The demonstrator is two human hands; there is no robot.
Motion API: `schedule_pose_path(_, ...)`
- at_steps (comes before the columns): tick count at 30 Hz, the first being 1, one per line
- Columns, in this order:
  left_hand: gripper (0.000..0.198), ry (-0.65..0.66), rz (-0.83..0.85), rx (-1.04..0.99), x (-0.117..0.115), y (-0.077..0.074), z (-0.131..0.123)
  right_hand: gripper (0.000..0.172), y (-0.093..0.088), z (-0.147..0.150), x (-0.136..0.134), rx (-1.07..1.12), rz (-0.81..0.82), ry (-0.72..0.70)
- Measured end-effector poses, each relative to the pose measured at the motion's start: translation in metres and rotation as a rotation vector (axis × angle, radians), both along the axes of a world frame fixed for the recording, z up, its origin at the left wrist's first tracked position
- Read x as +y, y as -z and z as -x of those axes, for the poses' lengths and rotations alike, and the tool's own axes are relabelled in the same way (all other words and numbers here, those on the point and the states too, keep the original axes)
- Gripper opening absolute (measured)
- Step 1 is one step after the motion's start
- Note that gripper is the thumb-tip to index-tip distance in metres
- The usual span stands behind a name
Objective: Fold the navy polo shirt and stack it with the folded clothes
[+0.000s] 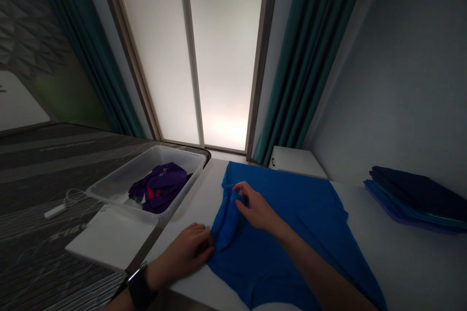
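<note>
A blue garment (288,218) lies spread on the white table, its left side rumpled and partly folded over. My left hand (191,249), with a dark watch on the wrist, rests at the garment's left edge, its fingers curled together; whether cloth is between them is hidden. Over the upper left part of the garment is my right hand (253,204), its thumb and index finger curved with a gap between them, the fingertips close to the raised folds. No cloth shows between those fingertips.
Left of the table (193,204) stands a translucent bin (109,189) holding purple clothing (166,184). Folded dark and blue garments (416,194) are stacked at the right. A white cabinet (299,160) stands behind the table. A white power strip (55,211) lies on the left.
</note>
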State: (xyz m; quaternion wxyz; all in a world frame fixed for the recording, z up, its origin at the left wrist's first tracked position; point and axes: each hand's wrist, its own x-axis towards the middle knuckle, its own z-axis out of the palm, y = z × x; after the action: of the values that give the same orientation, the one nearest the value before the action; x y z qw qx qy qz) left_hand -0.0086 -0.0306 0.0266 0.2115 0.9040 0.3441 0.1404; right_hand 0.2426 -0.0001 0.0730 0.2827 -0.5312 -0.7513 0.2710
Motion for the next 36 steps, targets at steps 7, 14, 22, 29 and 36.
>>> schedule_pose_path(7, 0.012, 0.011, -0.033, 0.023, -0.002, 0.004, 0.0, 0.039, 0.041, -0.049, -0.004, -0.376, 0.125, 0.211)
schedule_pose_path(14, 0.014, 0.043, -0.051, 0.014, -0.004, 0.001, 0.0, 0.04, 0.047, -0.042, 0.004, -0.397, 0.023, 0.217)
schedule_pose_path(22, 0.019, -0.074, 0.061, -0.084, 0.012, -0.009, 0.001, 0.04, 0.057, -0.044, 0.0, -0.406, -0.026, 0.218)
schedule_pose_path(29, 0.026, -0.208, -0.057, -0.266, 0.105, -0.015, -0.039, 0.038, 0.068, -0.043, -0.004, -0.392, -0.12, 0.236)
schedule_pose_path(36, 0.032, -0.175, -0.026, -0.173, 0.139, 0.004, -0.056, 0.04, 0.07, -0.042, -0.008, -0.35, -0.173, 0.239)
